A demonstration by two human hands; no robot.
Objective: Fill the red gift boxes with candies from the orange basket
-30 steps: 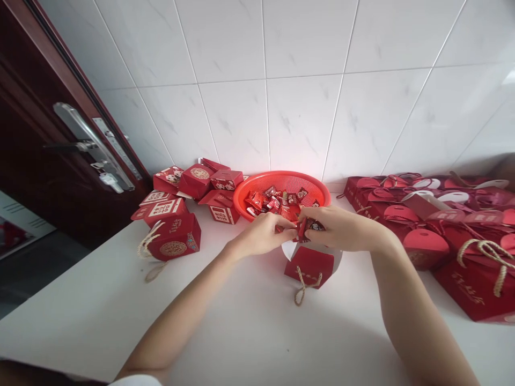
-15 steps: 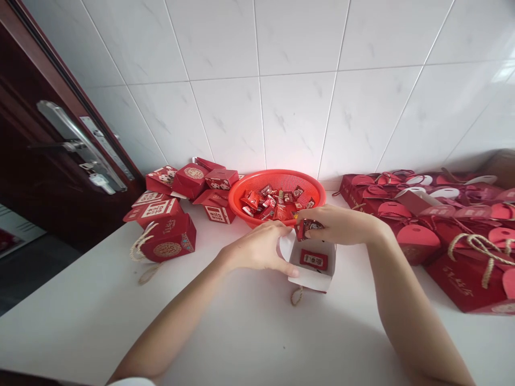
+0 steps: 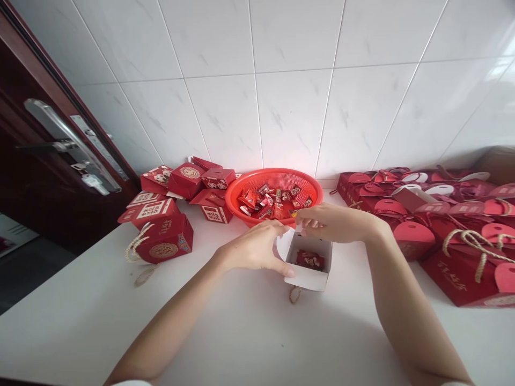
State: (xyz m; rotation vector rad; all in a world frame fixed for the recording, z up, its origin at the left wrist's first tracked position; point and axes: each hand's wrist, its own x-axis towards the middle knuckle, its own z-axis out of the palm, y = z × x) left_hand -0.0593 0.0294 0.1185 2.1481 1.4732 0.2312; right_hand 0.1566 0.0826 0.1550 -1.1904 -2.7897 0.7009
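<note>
A small red gift box [image 3: 308, 281] with a white inside stands open on the table, a loop of cord beneath its near edge. My left hand [image 3: 251, 247] grips its left side, thumb on the near white flap. Inside lie red-wrapped candies [image 3: 310, 259]. Over the box's far end is my right hand [image 3: 332, 222], fingers curled together; whether they hold anything is hidden. Just behind both hands sits a red plastic basket [image 3: 232, 206] with several wrapped candies [image 3: 267, 202] in it.
Several red boxes [image 3: 164, 238] are grouped at the left, some with rope handles. Many closed red boxes [image 3: 454, 273] fill the right side. A tiled wall [image 3: 293, 118] bounds the white table [image 3: 225, 332] behind. A dark door [image 3: 40, 177] is at far left.
The wrapped candy that was in my right hand now lies in the gift box on top of the other one. My left hand keeps its grip. The view has shifted slightly.
</note>
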